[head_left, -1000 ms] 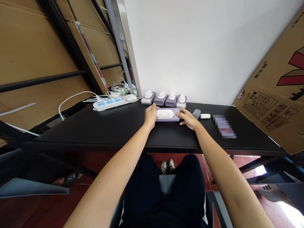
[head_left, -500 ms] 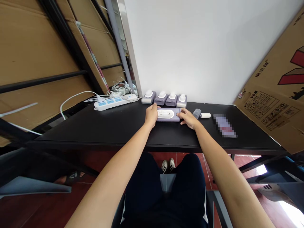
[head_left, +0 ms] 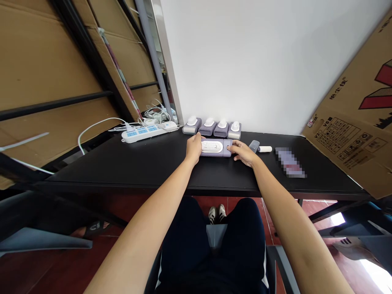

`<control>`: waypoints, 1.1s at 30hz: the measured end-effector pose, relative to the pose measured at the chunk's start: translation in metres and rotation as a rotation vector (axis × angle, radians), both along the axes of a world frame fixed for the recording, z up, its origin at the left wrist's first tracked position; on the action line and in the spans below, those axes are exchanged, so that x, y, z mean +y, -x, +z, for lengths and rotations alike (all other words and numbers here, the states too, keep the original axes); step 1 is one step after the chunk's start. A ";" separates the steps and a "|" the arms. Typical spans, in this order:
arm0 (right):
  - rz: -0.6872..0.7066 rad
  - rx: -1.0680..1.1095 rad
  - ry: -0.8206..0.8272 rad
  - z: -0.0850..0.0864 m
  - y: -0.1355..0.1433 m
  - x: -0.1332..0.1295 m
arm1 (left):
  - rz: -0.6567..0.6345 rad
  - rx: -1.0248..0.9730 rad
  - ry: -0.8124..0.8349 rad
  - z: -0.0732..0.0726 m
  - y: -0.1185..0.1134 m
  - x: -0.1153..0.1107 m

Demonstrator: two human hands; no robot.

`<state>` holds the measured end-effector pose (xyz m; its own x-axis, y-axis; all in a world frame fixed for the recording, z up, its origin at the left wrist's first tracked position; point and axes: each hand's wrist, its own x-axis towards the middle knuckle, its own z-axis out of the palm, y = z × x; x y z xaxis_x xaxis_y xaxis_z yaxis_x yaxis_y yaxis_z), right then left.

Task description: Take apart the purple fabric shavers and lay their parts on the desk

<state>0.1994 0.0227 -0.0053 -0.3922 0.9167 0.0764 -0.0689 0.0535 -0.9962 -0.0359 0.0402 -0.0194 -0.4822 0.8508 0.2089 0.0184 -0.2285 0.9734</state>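
A purple box with a white ridged oval piece (head_left: 212, 147) on it lies lengthwise between my hands on the black table. My left hand (head_left: 194, 148) is wrapped round its left end. On the right end (head_left: 227, 148), a narrow section set off by a seam, my right hand (head_left: 241, 152) has its fingers closed. Behind them, against the wall, stand several purple and grey boxes (head_left: 208, 128), each with a white piece on top. To the right of my right hand are a clear plastic cover (head_left: 254, 146) and a white cylinder (head_left: 265, 149).
A white power strip (head_left: 148, 131) with tangled cables lies at the table's back left. Farther right is a pixelated flat item (head_left: 289, 162) on the black table (head_left: 147, 163). A large cardboard box (head_left: 352, 122) leans at the right edge.
My left hand has shifted slightly left with the main part of the box. A seam now shows between it and the right end section.
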 end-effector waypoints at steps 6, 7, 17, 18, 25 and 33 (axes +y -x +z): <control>-0.011 -0.002 -0.008 -0.002 -0.001 0.001 | 0.004 0.035 -0.009 0.001 0.001 0.000; 0.008 0.008 -0.006 -0.003 -0.002 0.002 | 0.001 0.024 -0.006 0.001 0.001 0.000; -0.036 0.078 -0.036 -0.001 -0.008 0.001 | 0.023 -0.084 -0.026 0.009 0.010 -0.001; -0.037 0.074 -0.041 -0.001 -0.008 0.001 | 0.026 -0.082 -0.026 0.010 0.011 -0.001; -0.085 0.061 -0.053 0.001 -0.008 0.001 | 0.045 -0.116 -0.031 0.012 0.013 0.000; -0.170 0.110 -0.011 0.003 -0.008 -0.001 | 0.032 -0.106 -0.008 0.012 0.013 0.000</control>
<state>0.2073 0.0215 -0.0025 -0.2208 0.9679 0.1203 -0.1661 0.0842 -0.9825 -0.0493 0.0397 -0.0070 -0.5285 0.8333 0.1621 -0.0769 -0.2372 0.9684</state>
